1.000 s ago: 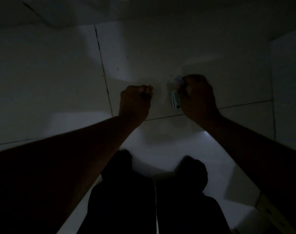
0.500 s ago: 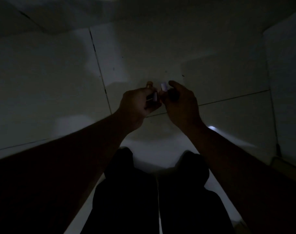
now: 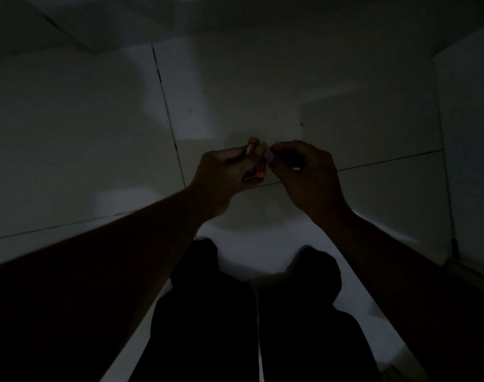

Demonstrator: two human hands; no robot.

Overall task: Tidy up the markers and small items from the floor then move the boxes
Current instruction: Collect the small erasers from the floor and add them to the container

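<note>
Too dark for me to read what the hands hold

The left hand closes round small items, perhaps markers, mostly buried in its grip; I cannot make out what the right hand pinches. Both forearms run off the frame's lower edge.

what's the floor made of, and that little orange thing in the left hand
The floor looks like glazed ceramic tile: big pale squares with thin dark grout lines and soft glare patches. The small orange item pinched in the left hand seems smooth plastic, perhaps a marker part, but the dim light leaves that open.
</note>
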